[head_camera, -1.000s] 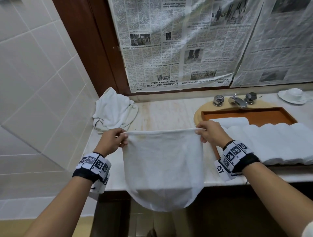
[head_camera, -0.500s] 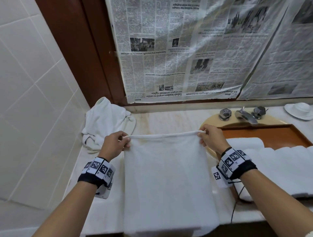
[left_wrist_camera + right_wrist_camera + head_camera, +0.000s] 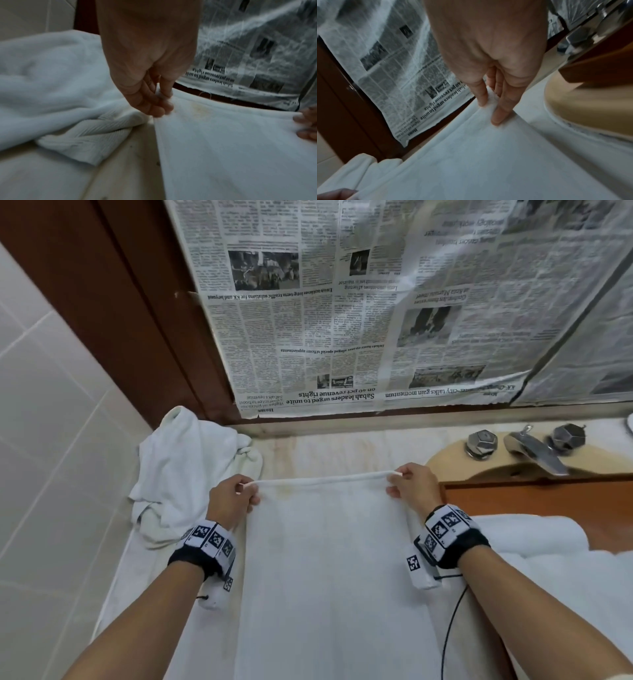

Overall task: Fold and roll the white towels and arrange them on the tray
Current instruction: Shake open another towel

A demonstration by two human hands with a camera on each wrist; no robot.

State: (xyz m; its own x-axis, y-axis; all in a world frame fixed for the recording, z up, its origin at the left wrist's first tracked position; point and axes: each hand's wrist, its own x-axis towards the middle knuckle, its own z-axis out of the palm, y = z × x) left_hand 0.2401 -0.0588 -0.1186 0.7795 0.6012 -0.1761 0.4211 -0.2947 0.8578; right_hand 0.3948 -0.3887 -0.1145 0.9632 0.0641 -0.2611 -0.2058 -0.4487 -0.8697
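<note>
Two hands hold one white towel (image 3: 329, 570) by its far corners, and I watch them from far away. My left hand (image 3: 230, 500) pinches the left corner, thumb and fingers closed on the cloth. My right hand (image 3: 412, 487) pinches the right corner the same way. Both grips are tight on the towel, and the top edge is stretched straight between them.

The towel lies flat on the desk (image 3: 329, 450), and its near end runs out of the picture, so I cannot tell if it hangs over the edge. If it does, I think its weight could drag the towel down once I let go.

Left of the towel sits a crumpled pile of towels (image 3: 185, 470), very near my left hand. I could catch it when I fold. Right of the towel is the tray (image 3: 548, 498) with rolled towels (image 3: 534, 537) on it, just beside my right wrist. A bump could knock a roll loose.

A yellow stain (image 3: 199, 112) shows near the left corner. It may end up on the outside of the roll.

If one grip slips, I think the fold goes crooked.
</note>
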